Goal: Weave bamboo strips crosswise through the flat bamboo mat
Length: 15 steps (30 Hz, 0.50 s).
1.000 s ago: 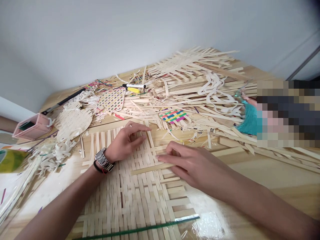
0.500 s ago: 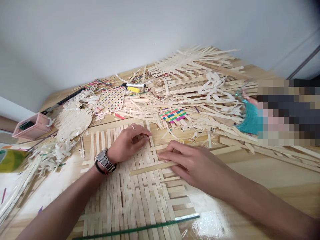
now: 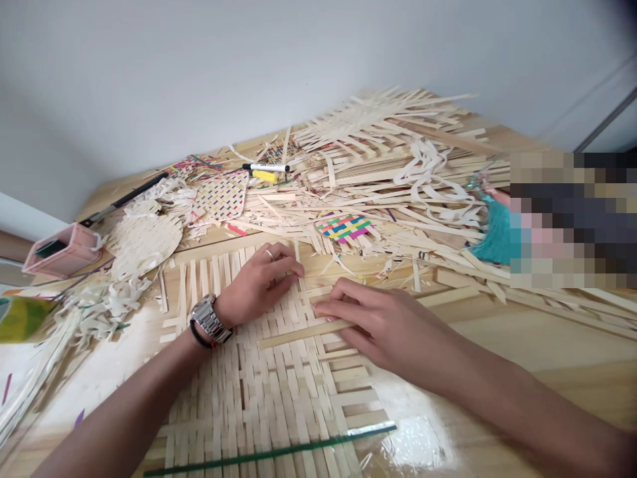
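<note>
The right hand's grip [image 3: 373, 325] is narrow, fingertips pressing a flat pale bamboo strip [image 3: 298, 335] onto a half-woven pale bamboo mat [image 3: 263, 392]. The left hand's grip [image 3: 261, 282] curls narrowly over the mat's upright strips; whether it holds one, I cannot tell. The mat lies on a light wooden tabletop [image 3: 547, 352], just before a heaped pile of loose bamboo strips [image 3: 378, 172].

2 bare forearms [image 3: 134, 398] reach far from the near edge; the left hand [image 3: 261, 284] curls with knuckles raised, while the right hand [image 3: 383, 325] lies flatter, near it, pointing left.
</note>
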Available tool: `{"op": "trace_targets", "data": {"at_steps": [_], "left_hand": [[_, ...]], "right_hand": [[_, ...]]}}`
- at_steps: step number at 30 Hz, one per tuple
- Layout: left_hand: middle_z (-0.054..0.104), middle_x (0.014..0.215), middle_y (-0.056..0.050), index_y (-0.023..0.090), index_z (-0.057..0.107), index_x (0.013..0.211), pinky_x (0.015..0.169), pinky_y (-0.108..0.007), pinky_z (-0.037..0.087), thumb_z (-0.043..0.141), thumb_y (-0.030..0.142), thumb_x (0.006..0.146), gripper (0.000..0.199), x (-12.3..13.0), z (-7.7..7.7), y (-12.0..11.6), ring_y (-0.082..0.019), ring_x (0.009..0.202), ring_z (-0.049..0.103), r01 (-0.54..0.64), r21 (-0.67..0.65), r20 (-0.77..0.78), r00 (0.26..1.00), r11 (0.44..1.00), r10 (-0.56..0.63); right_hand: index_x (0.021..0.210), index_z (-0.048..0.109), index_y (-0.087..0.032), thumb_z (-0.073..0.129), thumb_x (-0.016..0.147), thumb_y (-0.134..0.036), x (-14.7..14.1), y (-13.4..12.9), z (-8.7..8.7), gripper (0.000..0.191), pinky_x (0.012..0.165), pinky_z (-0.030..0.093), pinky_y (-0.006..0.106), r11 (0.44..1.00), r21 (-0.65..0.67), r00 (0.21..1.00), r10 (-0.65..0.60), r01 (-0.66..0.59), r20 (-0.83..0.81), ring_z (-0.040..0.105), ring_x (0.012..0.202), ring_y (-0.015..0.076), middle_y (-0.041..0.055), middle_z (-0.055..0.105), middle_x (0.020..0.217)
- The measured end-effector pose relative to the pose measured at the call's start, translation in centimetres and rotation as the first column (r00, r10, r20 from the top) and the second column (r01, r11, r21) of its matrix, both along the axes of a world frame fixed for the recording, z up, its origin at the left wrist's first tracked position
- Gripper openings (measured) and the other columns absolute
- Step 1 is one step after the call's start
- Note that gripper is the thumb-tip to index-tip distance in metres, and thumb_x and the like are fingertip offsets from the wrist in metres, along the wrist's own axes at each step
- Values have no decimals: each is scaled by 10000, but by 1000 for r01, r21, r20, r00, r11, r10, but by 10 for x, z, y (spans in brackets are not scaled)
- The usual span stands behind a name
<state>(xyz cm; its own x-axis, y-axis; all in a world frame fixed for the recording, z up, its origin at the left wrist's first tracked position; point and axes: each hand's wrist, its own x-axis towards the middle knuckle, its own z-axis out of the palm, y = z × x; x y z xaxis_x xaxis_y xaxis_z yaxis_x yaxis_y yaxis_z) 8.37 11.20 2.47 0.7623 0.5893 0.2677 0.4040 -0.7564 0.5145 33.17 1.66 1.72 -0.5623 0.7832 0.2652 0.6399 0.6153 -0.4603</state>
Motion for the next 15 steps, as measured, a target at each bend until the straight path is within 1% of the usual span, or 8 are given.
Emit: {"op": "trace_targets", "data": {"at_steps": [3,8,15], "left_hand": [[649,1115,-88,186,717,1052,959,-371,513,552,164,1034,167,0,0,0,-212,1059,609,-1,-9,4,1000,1000,1],[643,1127,-90,194,710,1051,976,-386,510,542,174,1037,170,-1,1,-1,-219,1078,604,-12,-36,-3,1000,999,12],[658,1100,-85,194,698,1048,983,-376,492,545,183,1044,154,-3,3,0,-212,1066,587,-14,-100,16,1000,995,15]], "right_hand": [[1198,762,-211,534,978,-115,0,0,-1,331,743,588,326,1000,-4,1000,5,-5,-10,734,843,181,60,725,1058],[1199,763,-215,529,966,-107,1,1,-4,347,688,570,320,1000,17,1000,6,-5,-25,726,799,174,52,719,1048],[1192,757,-228,516,968,-103,1,1,-7,352,681,544,302,1000,21,999,-3,3,-40,708,791,157,49,712,1054]]}}
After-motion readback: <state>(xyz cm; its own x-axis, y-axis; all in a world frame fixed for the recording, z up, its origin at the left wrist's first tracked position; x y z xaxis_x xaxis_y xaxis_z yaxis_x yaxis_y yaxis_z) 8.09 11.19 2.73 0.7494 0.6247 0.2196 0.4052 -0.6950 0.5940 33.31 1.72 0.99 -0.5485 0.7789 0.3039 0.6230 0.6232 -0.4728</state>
